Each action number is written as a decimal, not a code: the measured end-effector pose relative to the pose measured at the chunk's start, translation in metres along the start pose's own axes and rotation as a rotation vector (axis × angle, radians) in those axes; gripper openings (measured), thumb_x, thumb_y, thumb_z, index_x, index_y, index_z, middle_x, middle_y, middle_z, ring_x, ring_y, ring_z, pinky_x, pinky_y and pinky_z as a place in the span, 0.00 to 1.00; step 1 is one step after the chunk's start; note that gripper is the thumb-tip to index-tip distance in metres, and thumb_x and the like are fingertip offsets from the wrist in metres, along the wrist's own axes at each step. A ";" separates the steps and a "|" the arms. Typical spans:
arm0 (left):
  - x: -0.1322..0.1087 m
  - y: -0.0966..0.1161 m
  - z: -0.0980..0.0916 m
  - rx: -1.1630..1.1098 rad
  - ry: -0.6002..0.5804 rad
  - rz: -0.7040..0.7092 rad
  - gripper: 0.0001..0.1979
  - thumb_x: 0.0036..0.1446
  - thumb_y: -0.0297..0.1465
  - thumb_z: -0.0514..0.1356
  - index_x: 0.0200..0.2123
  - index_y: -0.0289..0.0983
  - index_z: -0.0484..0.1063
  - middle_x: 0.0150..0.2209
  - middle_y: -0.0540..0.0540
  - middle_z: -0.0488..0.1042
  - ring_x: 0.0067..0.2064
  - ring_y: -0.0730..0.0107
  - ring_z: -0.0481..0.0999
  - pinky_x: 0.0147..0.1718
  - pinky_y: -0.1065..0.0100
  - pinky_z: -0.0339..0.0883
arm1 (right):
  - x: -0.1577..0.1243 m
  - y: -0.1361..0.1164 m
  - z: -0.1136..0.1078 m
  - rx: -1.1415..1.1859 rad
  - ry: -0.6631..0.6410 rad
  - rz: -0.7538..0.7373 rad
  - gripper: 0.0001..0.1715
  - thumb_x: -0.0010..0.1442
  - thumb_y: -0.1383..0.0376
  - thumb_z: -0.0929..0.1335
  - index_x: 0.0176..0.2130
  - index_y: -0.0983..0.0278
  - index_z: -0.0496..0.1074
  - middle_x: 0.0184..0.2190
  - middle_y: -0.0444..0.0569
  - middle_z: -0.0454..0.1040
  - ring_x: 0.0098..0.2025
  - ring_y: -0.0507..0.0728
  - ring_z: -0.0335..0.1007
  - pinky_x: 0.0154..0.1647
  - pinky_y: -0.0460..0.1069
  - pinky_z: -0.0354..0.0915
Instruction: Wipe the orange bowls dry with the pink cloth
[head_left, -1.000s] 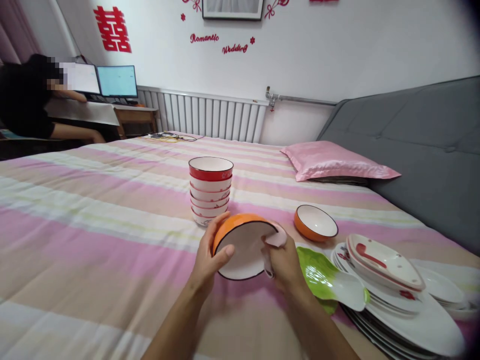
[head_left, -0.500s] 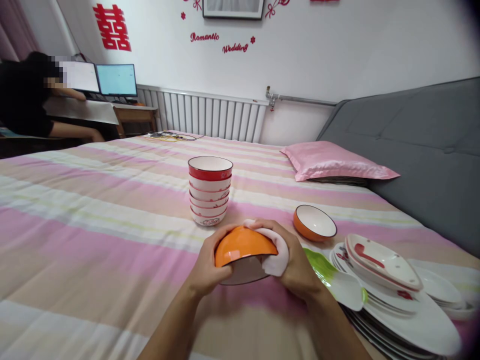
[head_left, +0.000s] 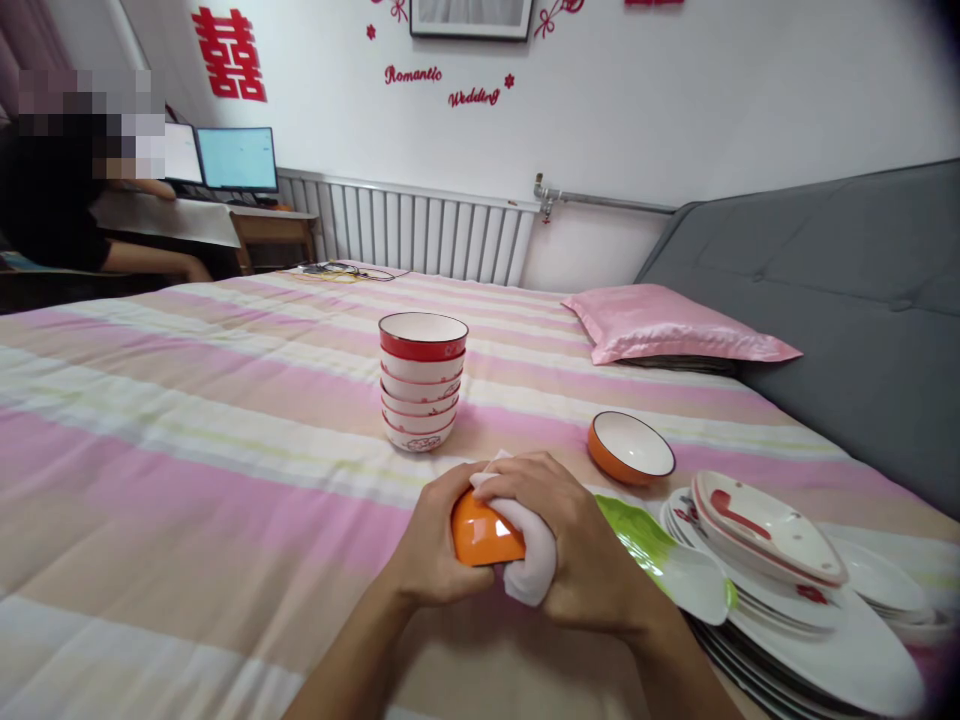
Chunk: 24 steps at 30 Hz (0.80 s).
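Observation:
An orange bowl (head_left: pixel 480 534) is turned bottom up, close above the striped bedspread (head_left: pixel 187 470). My left hand (head_left: pixel 433 550) grips its left side with fingers curled under it. My right hand (head_left: pixel 571 535) presses a white cloth (head_left: pixel 529 560) over the bowl's right side and top, fingers bent around the cloth. Most of the bowl is hidden by both hands.
A stack of red and white bowls (head_left: pixel 421 382) stands just beyond my hands. To the right are a second orange bowl (head_left: pixel 630 450), a green leaf-shaped dish (head_left: pixel 664 562) and stacked white plates (head_left: pixel 795 600). A pink pillow (head_left: pixel 675 325) and grey headboard (head_left: pixel 847 300) lie farther right. A person sits at a desk with monitors (head_left: pixel 236 160).
The orange bowl went from facing me with its white inside to bottom up. My right hand with the cloth moved from the rim over the bowl's outside.

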<state>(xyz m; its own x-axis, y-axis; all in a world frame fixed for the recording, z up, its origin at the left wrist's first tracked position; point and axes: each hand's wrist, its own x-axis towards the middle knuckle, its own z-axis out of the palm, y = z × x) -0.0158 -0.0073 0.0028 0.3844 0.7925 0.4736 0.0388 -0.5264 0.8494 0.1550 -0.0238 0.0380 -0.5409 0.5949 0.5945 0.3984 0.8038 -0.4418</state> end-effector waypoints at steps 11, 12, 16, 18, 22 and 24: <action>-0.006 -0.015 -0.003 -0.228 0.272 0.034 0.31 0.34 0.29 0.62 0.49 0.37 0.72 0.48 0.43 0.76 0.50 0.47 0.73 0.50 0.58 0.64 | -0.008 0.028 0.004 0.463 0.241 0.126 0.28 0.49 0.72 0.70 0.50 0.54 0.68 0.51 0.47 0.69 0.56 0.59 0.64 0.59 0.55 0.61; -0.006 -0.015 -0.003 -0.298 0.304 0.029 0.30 0.35 0.31 0.62 0.48 0.37 0.73 0.47 0.42 0.76 0.50 0.46 0.72 0.50 0.58 0.65 | -0.008 0.030 0.008 0.527 0.294 0.141 0.26 0.52 0.71 0.70 0.49 0.53 0.68 0.51 0.47 0.68 0.57 0.59 0.64 0.59 0.55 0.60; -0.007 -0.012 0.000 -0.616 0.457 -0.039 0.24 0.35 0.33 0.62 0.41 0.35 0.77 0.41 0.41 0.78 0.49 0.43 0.73 0.47 0.56 0.67 | -0.005 0.025 0.026 0.752 0.413 0.261 0.22 0.52 0.63 0.71 0.48 0.55 0.69 0.52 0.49 0.66 0.54 0.59 0.65 0.45 0.49 0.70; -0.007 -0.010 0.001 -0.740 0.559 -0.114 0.22 0.35 0.33 0.60 0.38 0.34 0.77 0.36 0.41 0.79 0.45 0.43 0.75 0.43 0.55 0.69 | -0.004 0.019 0.034 0.873 0.416 0.394 0.26 0.50 0.61 0.72 0.50 0.56 0.67 0.47 0.50 0.68 0.43 0.57 0.70 0.24 0.44 0.68; -0.003 -0.003 0.004 -0.819 0.769 -0.184 0.24 0.36 0.35 0.57 0.40 0.34 0.77 0.34 0.42 0.79 0.41 0.46 0.77 0.38 0.56 0.72 | -0.002 0.007 0.047 1.044 0.363 0.623 0.30 0.48 0.61 0.73 0.51 0.56 0.64 0.27 0.40 0.65 0.20 0.48 0.60 0.11 0.41 0.57; 0.000 0.000 0.006 -0.809 0.824 -0.183 0.24 0.37 0.35 0.56 0.41 0.34 0.76 0.34 0.43 0.79 0.42 0.47 0.77 0.37 0.57 0.72 | -0.001 0.005 0.052 1.076 0.369 0.687 0.28 0.48 0.60 0.73 0.48 0.57 0.65 0.22 0.36 0.61 0.17 0.47 0.56 0.11 0.41 0.57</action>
<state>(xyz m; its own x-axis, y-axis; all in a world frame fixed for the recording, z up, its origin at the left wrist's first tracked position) -0.0099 -0.0095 0.0017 -0.2920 0.9527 0.0842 -0.6811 -0.2689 0.6810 0.1186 -0.0208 0.0002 -0.1671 0.9799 0.1091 -0.3655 0.0412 -0.9299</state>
